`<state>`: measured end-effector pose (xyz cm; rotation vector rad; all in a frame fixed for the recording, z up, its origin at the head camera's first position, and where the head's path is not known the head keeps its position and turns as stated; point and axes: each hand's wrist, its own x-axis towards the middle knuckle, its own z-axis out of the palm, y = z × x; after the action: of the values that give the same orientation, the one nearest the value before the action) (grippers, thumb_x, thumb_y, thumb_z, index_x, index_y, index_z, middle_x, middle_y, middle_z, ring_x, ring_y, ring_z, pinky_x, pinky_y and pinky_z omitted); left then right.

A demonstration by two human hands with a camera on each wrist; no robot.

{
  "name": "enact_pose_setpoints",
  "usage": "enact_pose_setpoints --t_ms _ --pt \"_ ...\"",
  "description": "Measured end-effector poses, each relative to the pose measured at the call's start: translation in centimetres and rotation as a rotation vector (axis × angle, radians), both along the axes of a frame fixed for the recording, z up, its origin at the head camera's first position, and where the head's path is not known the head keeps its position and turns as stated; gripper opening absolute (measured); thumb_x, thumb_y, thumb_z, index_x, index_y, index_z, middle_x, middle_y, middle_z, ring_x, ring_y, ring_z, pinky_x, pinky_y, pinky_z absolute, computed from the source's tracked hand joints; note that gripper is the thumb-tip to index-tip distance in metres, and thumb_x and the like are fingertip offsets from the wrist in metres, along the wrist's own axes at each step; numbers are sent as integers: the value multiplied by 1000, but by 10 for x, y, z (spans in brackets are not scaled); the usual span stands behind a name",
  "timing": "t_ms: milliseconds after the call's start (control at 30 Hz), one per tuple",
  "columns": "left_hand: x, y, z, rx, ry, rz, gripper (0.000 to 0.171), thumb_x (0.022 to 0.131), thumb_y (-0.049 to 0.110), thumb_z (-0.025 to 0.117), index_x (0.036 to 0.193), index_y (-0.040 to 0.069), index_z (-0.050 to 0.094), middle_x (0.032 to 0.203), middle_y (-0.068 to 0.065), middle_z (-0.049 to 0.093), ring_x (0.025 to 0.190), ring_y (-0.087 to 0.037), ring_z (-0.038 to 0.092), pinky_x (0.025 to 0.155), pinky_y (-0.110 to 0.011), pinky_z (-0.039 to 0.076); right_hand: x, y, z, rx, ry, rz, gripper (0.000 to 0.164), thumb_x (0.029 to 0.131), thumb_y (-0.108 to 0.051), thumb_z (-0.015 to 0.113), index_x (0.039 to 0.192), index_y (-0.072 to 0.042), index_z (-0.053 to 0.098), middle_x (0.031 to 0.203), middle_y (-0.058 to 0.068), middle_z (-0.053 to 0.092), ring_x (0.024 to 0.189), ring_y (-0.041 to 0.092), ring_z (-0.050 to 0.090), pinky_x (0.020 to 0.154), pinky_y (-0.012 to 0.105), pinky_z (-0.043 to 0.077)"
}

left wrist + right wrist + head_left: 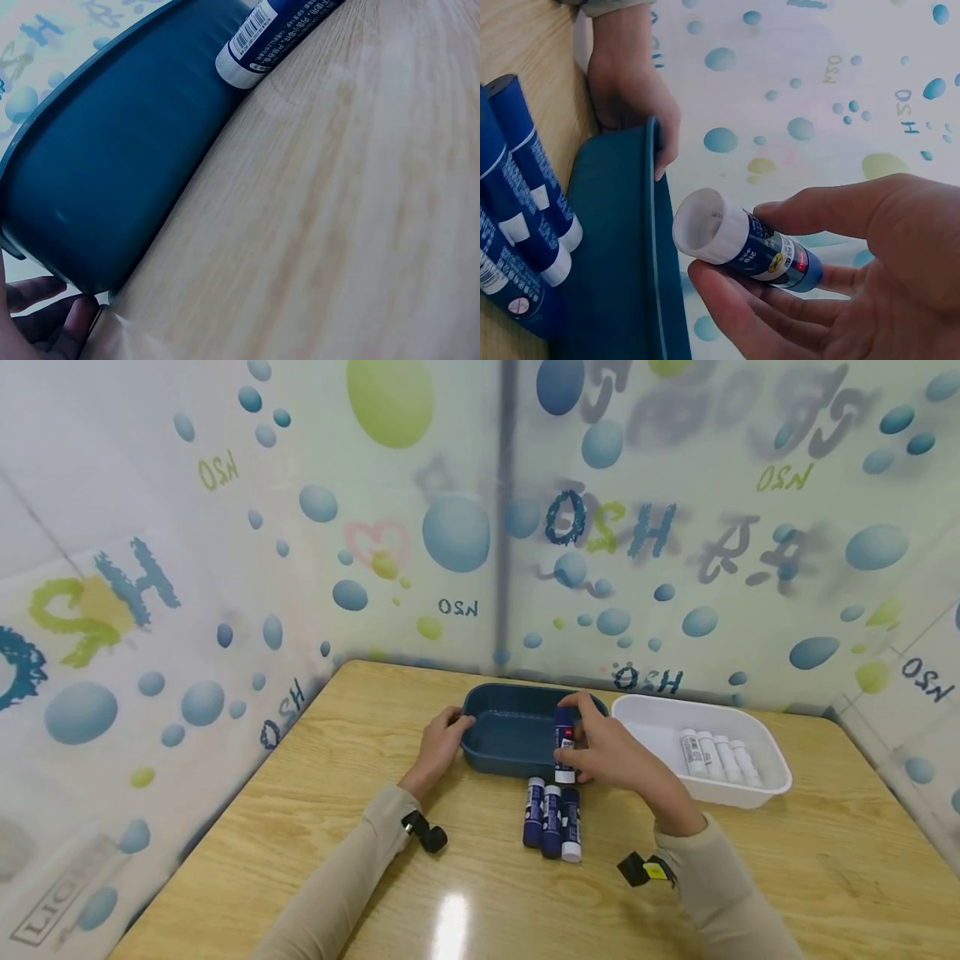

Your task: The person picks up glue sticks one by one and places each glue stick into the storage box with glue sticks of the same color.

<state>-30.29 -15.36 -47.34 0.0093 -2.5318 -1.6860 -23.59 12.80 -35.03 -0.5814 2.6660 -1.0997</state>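
Backdrop: bubble-printed sheeting (390, 635) rises behind the blue tray (510, 735).
Counter (360, 727): wood-grained, reaching past both ends of the blue tray; round tubes could roll on it if nudged.
Left hand (441, 742): at the blue tray's left end, grip closed on the rim; an uneven pull or press there could slide or tip it.
Loose glue sticks (551, 821): three side by side, just in front of the blue tray's right half; two point their white ends toward it, the third is reversed. A brushing sleeve could scatter them.
Held glue stick (563, 743): roughly upright, white end down, by the blue tray's near rim, toward its right end. Lowered short, its base could catch that rim and tilt.
Right hand (611, 752): above the blue tray's right end, grip narrow, pinching the stick between thumb and fingers; early release could topple it.
White tray (660, 722): just right of the blue tray; a wide forearm swing could knock it.
White tubes (708, 756): four lying in the white tray, well right of the blue tray; that knock could roll them.
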Motion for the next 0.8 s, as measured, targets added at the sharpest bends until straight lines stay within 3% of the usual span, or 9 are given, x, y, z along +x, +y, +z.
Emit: enact_pose_setpoints --t_ms 400,800 --pt "-3 -2 5 1 4 13 48 103 39 55 138 8 61 136 -15 65 125 -33 62 107 -51 50 -12 1 -9 42 -51 -2 69 95 -17 71 150 -9 30 100 17 66 69 24 68 64 40 62" --pt "0 0 1 3 1 -5 48 103 40 55 138 8 61 137 -15 64 125 -33 61 107 -51 49 -9 -1 -18 58 -83 3 68 94 -16 72 148 -8 31 98 16 65 71 22 67 69 43 63"
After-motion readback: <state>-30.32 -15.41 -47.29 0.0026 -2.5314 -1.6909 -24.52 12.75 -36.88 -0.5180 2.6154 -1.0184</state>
